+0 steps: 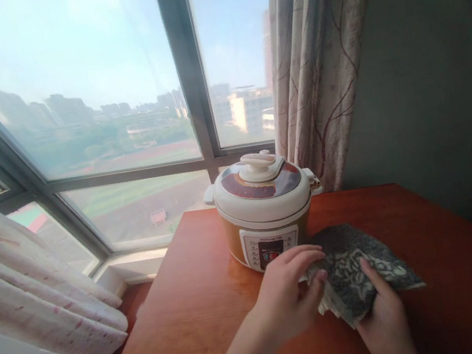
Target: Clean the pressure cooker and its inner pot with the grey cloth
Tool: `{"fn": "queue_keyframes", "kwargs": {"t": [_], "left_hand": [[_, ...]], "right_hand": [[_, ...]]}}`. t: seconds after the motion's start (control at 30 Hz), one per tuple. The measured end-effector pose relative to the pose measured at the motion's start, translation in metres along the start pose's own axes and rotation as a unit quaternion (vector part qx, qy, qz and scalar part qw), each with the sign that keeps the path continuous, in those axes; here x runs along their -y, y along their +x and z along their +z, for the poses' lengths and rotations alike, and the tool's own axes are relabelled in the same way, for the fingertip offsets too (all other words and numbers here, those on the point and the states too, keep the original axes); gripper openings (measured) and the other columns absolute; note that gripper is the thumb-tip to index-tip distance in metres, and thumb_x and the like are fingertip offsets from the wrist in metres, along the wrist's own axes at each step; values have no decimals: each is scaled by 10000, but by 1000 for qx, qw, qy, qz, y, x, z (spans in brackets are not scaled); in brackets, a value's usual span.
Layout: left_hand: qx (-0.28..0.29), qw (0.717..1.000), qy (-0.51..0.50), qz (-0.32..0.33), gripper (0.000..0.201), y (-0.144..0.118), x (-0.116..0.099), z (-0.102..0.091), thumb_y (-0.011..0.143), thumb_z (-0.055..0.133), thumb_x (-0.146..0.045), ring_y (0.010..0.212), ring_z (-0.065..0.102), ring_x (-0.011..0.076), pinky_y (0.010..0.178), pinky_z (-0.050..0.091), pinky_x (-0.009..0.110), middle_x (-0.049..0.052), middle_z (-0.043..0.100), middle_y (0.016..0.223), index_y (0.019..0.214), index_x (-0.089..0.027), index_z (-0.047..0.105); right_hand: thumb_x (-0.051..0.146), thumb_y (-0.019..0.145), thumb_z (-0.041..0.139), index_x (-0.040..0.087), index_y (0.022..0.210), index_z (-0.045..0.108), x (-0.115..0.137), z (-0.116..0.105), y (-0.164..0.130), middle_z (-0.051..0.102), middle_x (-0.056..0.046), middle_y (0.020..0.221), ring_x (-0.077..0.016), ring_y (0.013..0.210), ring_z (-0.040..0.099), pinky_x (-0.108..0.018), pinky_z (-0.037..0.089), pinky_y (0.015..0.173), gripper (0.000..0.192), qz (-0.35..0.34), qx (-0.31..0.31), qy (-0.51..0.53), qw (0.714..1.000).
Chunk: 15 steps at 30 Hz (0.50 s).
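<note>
On a red-brown table [185, 313], if twelve o'clock means straight away from the person, a white and golden cooker [265, 211] stands upright near the far edge, at about eleven o'clock from the middle. Its white lid [241, 211] is closed, and on the top there is a white handle [256, 167]. The control panel [253, 251] faces toward six o'clock, and its small display shows some coloured light.

The dark grey cloth [350, 269], which has a pale curling pattern, is at four o'clock from the cooker. The right hand [385, 317] grasps it at its near edge, with the thumb lying on the upper face; the other fingers are hidden below. The left hand [282, 290] is at nine o'clock of the cloth, half curled, with thumb and fingers at its edge; I cannot tell if they pinch it. From this view, the left fingertips partly cover the panel. I also cannot tell whether the cloth touches the table.

Behind the cooker, from ten to twelve o'clock, is a large window [91, 56]. One patterned curtain [316, 60] hangs at one o'clock from the cooker.
</note>
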<state>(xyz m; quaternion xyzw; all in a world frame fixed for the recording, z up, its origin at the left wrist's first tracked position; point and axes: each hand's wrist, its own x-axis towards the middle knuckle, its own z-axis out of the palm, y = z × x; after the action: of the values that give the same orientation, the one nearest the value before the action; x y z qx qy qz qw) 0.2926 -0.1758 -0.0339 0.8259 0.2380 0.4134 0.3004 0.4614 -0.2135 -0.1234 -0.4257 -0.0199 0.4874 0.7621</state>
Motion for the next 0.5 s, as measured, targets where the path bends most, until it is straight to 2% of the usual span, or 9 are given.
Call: {"fn": "queue_keyframes", "kwargs": {"t": [0.07,0.13,0.23,0.3,0.37,0.43,0.5], "left_hand": [[-108,987,99,65,275,-5,13,-29,938,545,-160,1143,665,215,1001,532,363,101,715,1225,1170,-219,679],[-168,965,179,97,318,-6,26,-60,932,537,-123,1215,626,230,1038,512,404,105,682,1287,1208,-234,651],[-229,926,285,91,379,2,44,-102,953,547,-180,1371,506,276,1134,415,504,125,589,1427,1324,-244,588],[-218,919,321,74,441,11,55,-120,980,523,-251,1480,362,303,1176,345,549,137,481,1537,1421,-245,515],[-180,922,337,57,478,20,65,-127,1004,478,-308,1529,258,311,1200,284,576,128,400,1600,1479,-253,456],[-136,929,342,45,484,26,73,-126,1019,430,-337,1534,246,306,1214,235,593,114,391,1610,1498,-266,435],[-117,933,337,44,482,29,77,-121,1023,399,-345,1523,275,299,1221,214,593,112,421,1591,1496,-262,441]], "right_hand": [[370,694,822,258,1176,688,9,19,9,740,-32,1150,-234,1030,709,-363,627,764,512,-45,-54,0,998],[369,670,829,270,1187,682,8,38,19,725,-15,1194,-225,1070,693,-331,621,750,547,-103,-77,-10,992],[438,653,831,237,1187,681,-16,57,29,724,-25,1200,-241,1105,678,-353,603,818,589,-133,-61,-62,987],[477,659,823,197,1161,686,-41,62,27,727,-48,1201,-259,1167,649,-389,559,932,591,-138,-32,-112,984],[496,681,809,181,1150,681,-67,61,19,723,-62,1219,-267,1233,610,-407,501,1019,579,-146,-13,-150,978],[503,707,791,188,1154,669,-87,57,5,715,-64,1243,-263,1275,580,-394,483,1035,561,-147,-24,-164,975],[491,719,787,204,1136,666,-98,53,-12,718,-55,1238,-254,1275,581,-371,490,1018,521,-133,-39,-161,977]]}}
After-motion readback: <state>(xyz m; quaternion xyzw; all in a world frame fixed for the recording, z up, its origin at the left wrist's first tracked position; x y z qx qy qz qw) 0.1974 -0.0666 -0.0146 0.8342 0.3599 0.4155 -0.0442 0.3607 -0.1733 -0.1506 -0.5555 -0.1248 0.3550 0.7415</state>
